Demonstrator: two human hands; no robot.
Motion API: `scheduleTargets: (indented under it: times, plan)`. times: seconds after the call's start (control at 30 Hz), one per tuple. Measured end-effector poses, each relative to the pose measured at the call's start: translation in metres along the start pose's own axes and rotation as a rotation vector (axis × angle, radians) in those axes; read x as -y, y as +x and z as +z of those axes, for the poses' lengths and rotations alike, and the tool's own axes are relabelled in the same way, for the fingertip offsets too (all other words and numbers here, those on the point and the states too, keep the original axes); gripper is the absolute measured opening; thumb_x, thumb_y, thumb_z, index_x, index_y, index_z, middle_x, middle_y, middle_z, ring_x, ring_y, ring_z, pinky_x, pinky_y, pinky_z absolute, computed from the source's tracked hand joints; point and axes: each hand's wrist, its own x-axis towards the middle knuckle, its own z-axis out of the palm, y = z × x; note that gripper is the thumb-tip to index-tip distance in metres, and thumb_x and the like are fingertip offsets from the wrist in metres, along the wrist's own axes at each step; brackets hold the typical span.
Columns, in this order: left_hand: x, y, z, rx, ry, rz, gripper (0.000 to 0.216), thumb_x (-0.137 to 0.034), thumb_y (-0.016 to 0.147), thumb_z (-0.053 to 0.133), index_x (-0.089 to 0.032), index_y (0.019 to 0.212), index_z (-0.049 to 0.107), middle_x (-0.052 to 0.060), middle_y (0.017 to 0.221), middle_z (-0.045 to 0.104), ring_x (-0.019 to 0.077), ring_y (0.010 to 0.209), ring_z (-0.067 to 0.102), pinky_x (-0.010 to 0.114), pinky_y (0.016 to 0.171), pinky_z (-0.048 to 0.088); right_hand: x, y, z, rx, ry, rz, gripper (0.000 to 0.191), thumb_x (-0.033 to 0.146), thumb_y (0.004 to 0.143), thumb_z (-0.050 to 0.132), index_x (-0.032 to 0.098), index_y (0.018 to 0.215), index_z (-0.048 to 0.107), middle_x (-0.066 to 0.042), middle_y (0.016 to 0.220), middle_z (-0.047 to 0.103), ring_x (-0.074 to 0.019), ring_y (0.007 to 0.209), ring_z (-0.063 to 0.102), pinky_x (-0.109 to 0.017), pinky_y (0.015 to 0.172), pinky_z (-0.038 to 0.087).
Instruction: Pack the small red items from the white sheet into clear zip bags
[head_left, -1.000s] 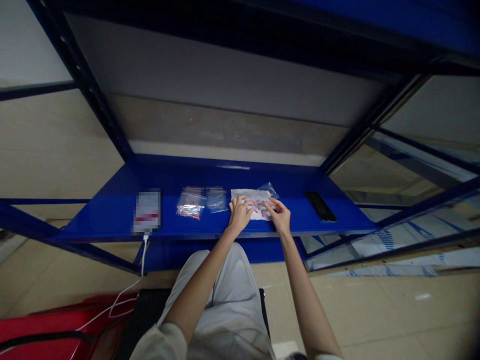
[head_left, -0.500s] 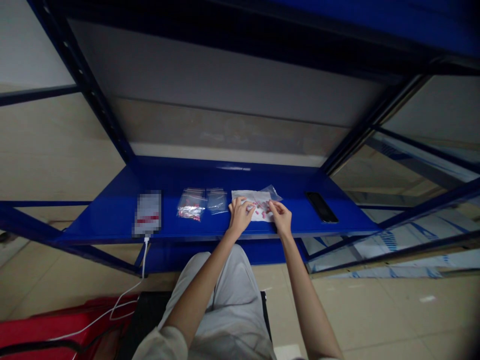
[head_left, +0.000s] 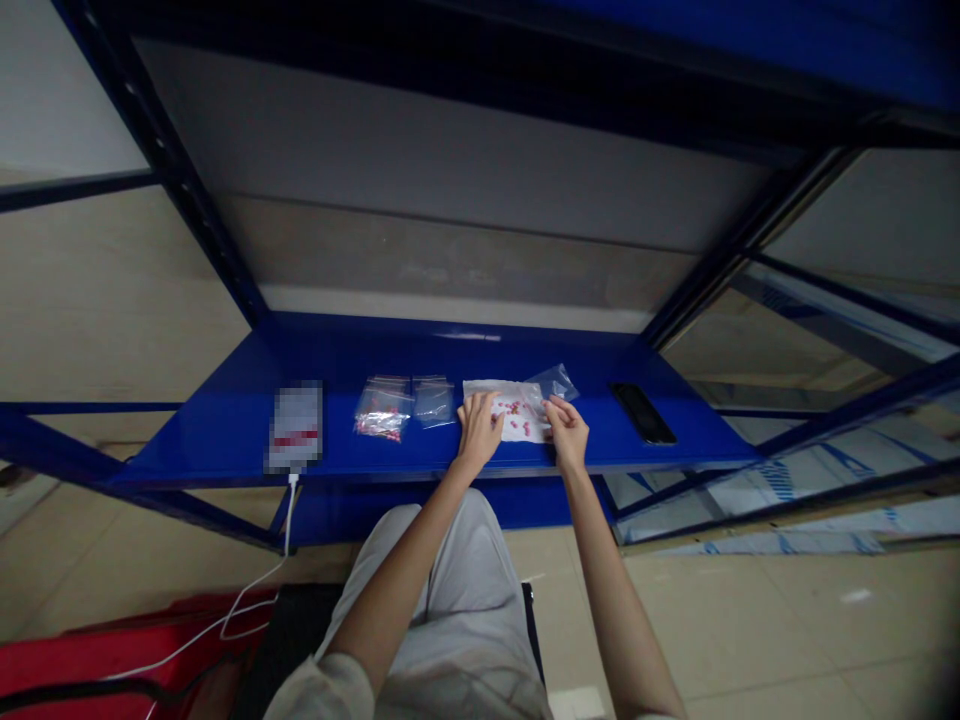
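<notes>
Several small pink-red pieces (head_left: 514,409) lie scattered on a white sheet of paper (head_left: 517,387) on the blue shelf. My left hand (head_left: 478,432) rests over the left side of the paper, fingers spread and slightly bent, close to the pieces. At the right edge of the sheet, my right hand (head_left: 568,432) has its thumb and fingertips pinched on a clear plastic bag (head_left: 559,382), which sticks out beyond the fingers. What is inside that bag is too faint to make out.
Left of the paper are a clear zip bag (head_left: 433,400) and zip bags with red pieces (head_left: 382,408). A blurred-out device (head_left: 295,428) with a white cable (head_left: 289,520) lies further left. A black phone (head_left: 643,413) lies right. Blue shelf posts frame both sides.
My right hand and the clear bag have shifted a little to the right, uncovering more pink-red pieces. My left hand's fingers have straightened slightly over the paper.
</notes>
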Motion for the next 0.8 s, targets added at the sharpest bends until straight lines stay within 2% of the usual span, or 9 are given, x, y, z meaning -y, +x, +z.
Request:
scheduleTargets:
  times: [0.1, 0.2, 0.33, 0.43, 0.5, 0.6, 0.67, 0.73, 0.8]
  plan:
    - [-0.0022, -0.001, -0.0038, 0.006, -0.012, 0.021, 0.048, -0.017, 0.08, 0.046, -0.026, 0.126, 0.037, 0.005, 0.115, 0.05, 0.0214, 0.106, 0.04, 0.034, 0.089, 0.03, 0.0005, -0.0004, -0.0002, 0.036, -0.004, -0.012, 0.052, 0.047, 0.062, 0.066, 0.012, 0.1, 0.062, -0.008, 0.081, 0.069, -0.0164, 0.059, 0.061, -0.021, 0.043, 0.043]
    - [-0.0029, -0.0013, -0.0055, 0.058, -0.007, 0.057, 0.053, -0.017, 0.081, 0.045, -0.028, 0.132, 0.03, 0.004, 0.116, 0.049, 0.0207, 0.105, 0.041, 0.033, 0.089, 0.03, 0.0011, -0.0019, 0.0009, 0.166, -0.004, -0.002, 0.05, 0.044, 0.062, 0.068, 0.013, 0.101, 0.062, -0.004, 0.07, 0.068, -0.0144, 0.054, 0.058, -0.022, 0.044, 0.042]
    - [0.0, -0.0002, -0.0028, 0.105, 0.007, 0.142, 0.044, -0.018, 0.081, 0.048, -0.031, 0.123, 0.045, 0.003, 0.112, 0.05, 0.0202, 0.106, 0.042, 0.033, 0.088, 0.03, 0.0018, -0.003, 0.0031, 0.284, 0.01, 0.009, 0.048, 0.041, 0.06, 0.071, 0.013, 0.099, 0.063, -0.001, 0.063, 0.066, -0.0124, 0.05, 0.056, -0.023, 0.047, 0.043]
    - [0.0019, 0.0004, -0.0002, 0.051, 0.001, 0.175, 0.029, -0.02, 0.083, 0.048, -0.031, 0.108, 0.058, 0.002, 0.105, 0.053, 0.0191, 0.102, 0.044, 0.033, 0.087, 0.03, 0.0032, -0.0028, 0.0036, 0.25, 0.021, -0.001, 0.046, 0.042, 0.063, 0.068, 0.013, 0.099, 0.063, -0.001, 0.063, 0.066, -0.0123, 0.052, 0.056, -0.022, 0.047, 0.042]
    - [0.0014, 0.0, -0.0003, -0.019, -0.005, 0.151, 0.025, -0.021, 0.085, 0.046, -0.029, 0.103, 0.061, 0.003, 0.102, 0.055, 0.0182, 0.1, 0.046, 0.032, 0.085, 0.031, 0.0046, -0.0027, 0.0033, 0.193, 0.014, -0.016, 0.045, 0.043, 0.066, 0.065, 0.012, 0.099, 0.064, -0.004, 0.069, 0.067, -0.0135, 0.056, 0.057, -0.021, 0.047, 0.041]
    - [-0.0009, -0.0015, -0.003, -0.163, -0.005, 0.064, 0.026, -0.022, 0.086, 0.043, -0.027, 0.105, 0.06, 0.005, 0.104, 0.055, 0.0185, 0.099, 0.048, 0.032, 0.085, 0.033, 0.0058, -0.0028, 0.0023, 0.091, -0.005, -0.022, 0.046, 0.047, 0.068, 0.061, 0.013, 0.098, 0.065, -0.008, 0.08, 0.068, -0.0155, 0.061, 0.058, -0.021, 0.043, 0.039]
    - [-0.0018, -0.0027, -0.0049, -0.248, -0.003, 0.019, 0.028, -0.022, 0.087, 0.042, -0.025, 0.109, 0.059, 0.007, 0.106, 0.054, 0.0194, 0.1, 0.047, 0.033, 0.086, 0.033, 0.0052, -0.0023, 0.001, 0.047, -0.016, -0.016, 0.047, 0.05, 0.068, 0.06, 0.013, 0.096, 0.066, -0.008, 0.08, 0.068, -0.0145, 0.058, 0.056, -0.019, 0.04, 0.036]
    - [-0.0012, -0.0043, -0.0061, -0.289, -0.003, 0.018, 0.031, -0.025, 0.085, 0.045, -0.024, 0.114, 0.055, 0.008, 0.109, 0.053, 0.0205, 0.102, 0.047, 0.034, 0.087, 0.034, 0.0038, -0.0012, -0.0009, 0.025, -0.015, -0.005, 0.048, 0.051, 0.067, 0.06, 0.013, 0.095, 0.066, -0.007, 0.078, 0.068, -0.0115, 0.051, 0.051, -0.019, 0.037, 0.032]
    - [0.0015, -0.0073, -0.0076, -0.272, 0.006, 0.065, 0.04, -0.03, 0.082, 0.051, -0.023, 0.121, 0.049, 0.009, 0.111, 0.052, 0.0216, 0.102, 0.047, 0.035, 0.087, 0.035, 0.002, 0.0005, -0.0033, 0.02, 0.005, 0.011, 0.049, 0.053, 0.066, 0.06, 0.014, 0.095, 0.066, -0.005, 0.074, 0.067, -0.0085, 0.044, 0.044, -0.018, 0.034, 0.03]
